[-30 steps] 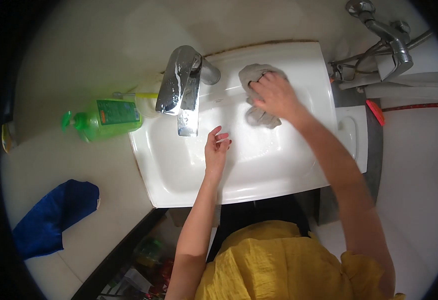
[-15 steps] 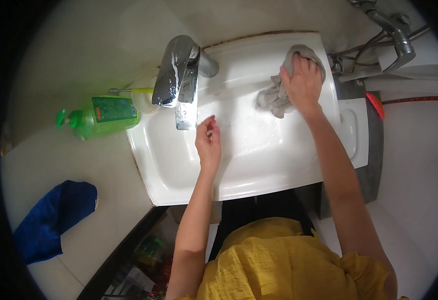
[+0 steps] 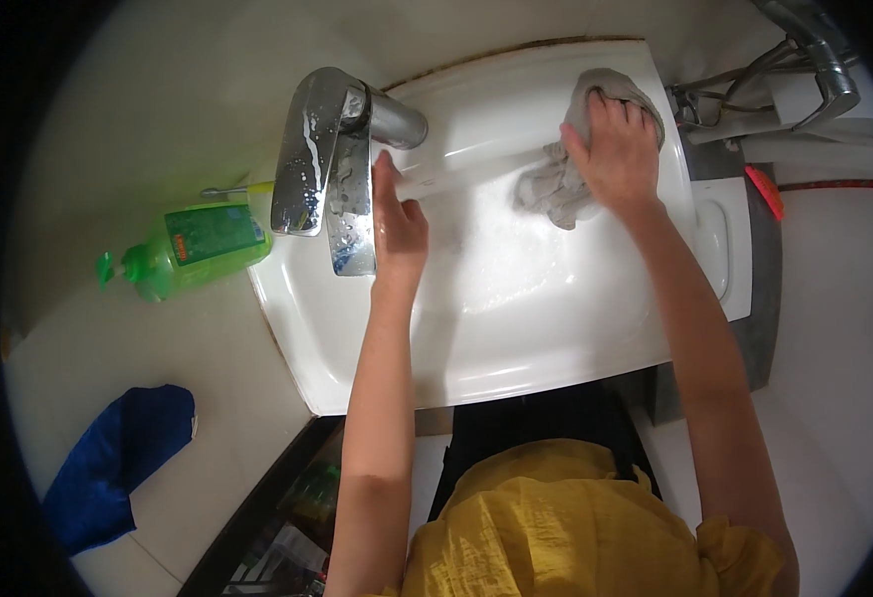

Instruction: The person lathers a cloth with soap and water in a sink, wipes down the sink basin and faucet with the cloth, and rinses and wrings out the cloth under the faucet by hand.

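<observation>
My right hand [image 3: 620, 154] presses a wet grey cloth [image 3: 611, 90] onto the right rim of the white sink [image 3: 476, 383], fingers curled over it. The cloth's loose end hangs down into the basin. Close beside the spout of the chrome faucet [image 3: 352, 199], my left hand [image 3: 400, 224] holds nothing that I can see. One of its fingers stretches upward, and the faucet may hide part of the others. A pale, blurred streak runs from this hand across the basin toward the cloth. Suds or water lie on the basin floor.
Left of the sink are a green pump bottle [image 3: 193, 249], a yellow-handled brush [image 3: 247, 188] and a blue cloth [image 3: 123, 463]. A wall tap [image 3: 823, 75] with hoses stands at the upper right, near a red object [image 3: 765, 191] and a white soap dish [image 3: 723, 244].
My left hand has moved up and in beside the faucet spout, its finger now extended. The pale streak across the basin is new. My right hand stays on the cloth; the view has shifted slightly.
</observation>
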Action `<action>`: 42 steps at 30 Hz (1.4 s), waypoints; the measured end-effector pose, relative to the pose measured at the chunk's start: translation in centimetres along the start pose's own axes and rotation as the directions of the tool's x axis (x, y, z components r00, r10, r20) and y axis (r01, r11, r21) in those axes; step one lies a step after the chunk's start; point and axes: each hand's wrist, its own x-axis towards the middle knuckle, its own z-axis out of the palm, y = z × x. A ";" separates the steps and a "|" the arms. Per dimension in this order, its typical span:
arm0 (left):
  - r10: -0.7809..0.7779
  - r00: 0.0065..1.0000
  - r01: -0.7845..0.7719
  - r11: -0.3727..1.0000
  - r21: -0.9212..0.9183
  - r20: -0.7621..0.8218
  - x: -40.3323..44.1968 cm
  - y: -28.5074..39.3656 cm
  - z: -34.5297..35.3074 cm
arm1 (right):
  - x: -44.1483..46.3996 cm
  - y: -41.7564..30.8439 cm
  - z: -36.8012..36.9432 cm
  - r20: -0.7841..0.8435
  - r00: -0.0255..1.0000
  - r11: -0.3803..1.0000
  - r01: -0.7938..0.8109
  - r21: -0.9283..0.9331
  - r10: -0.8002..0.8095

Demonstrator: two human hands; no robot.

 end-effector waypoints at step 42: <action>0.139 0.974 -0.157 0.984 0.085 0.178 1.3 0.2 -1.6 | 0.2 -0.3 0.6 -0.096 0.995 0.999 0.032 -0.025 -0.034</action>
